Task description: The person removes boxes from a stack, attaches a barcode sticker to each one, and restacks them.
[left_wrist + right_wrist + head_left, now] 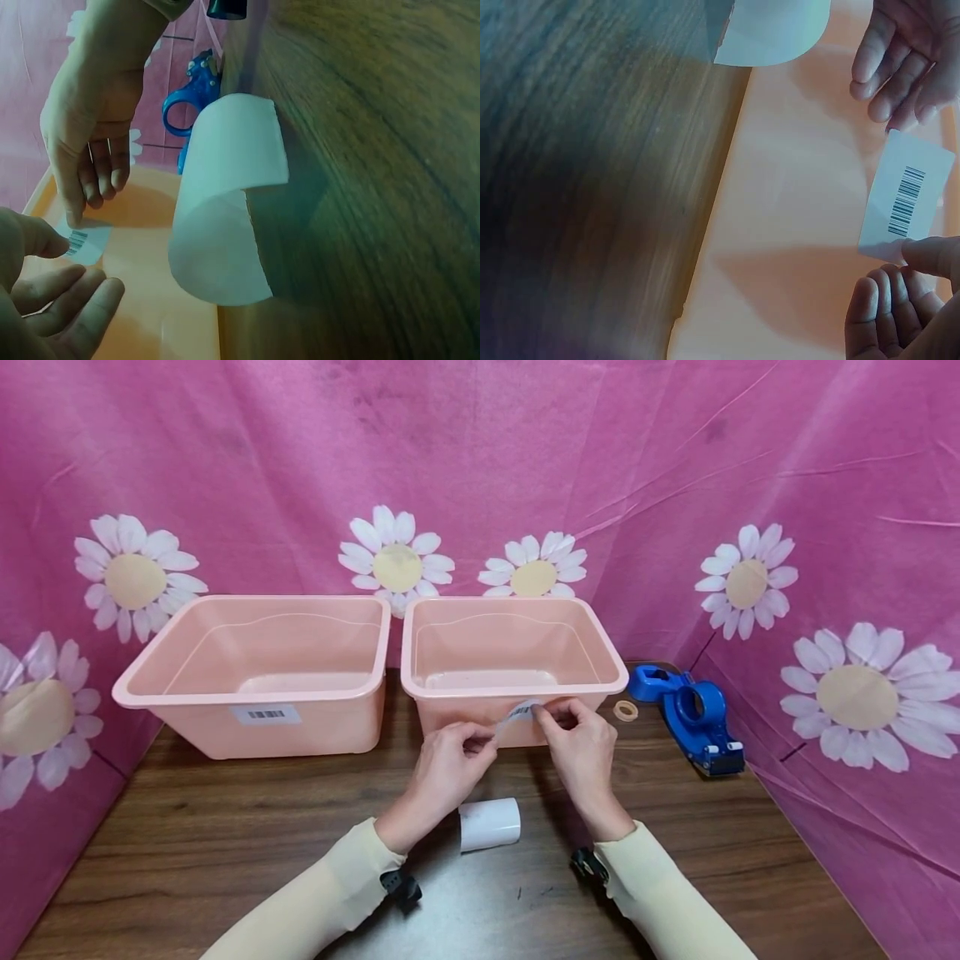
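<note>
A white barcode label [517, 714] is stretched between both hands in front of the right-hand pink plastic bin [442, 710]. My left hand [450, 768] pinches the label's left end. At the opposite end, the right hand [583, 758] pinches it between thumb and fingers. In the right wrist view the label [906, 196] is tilted, its printed bars facing out, close over the bin's front wall. A curled piece of white paper [490, 824] lies on the table between the forearms.
To the left stands a second pink bin [300, 731] with a barcode label [267, 715] on its front. A blue tape dispenser [697, 718] and a small tan ring [626, 710] are at the right. Pink flowered cloth [465, 452] hangs around the wooden table [247, 843].
</note>
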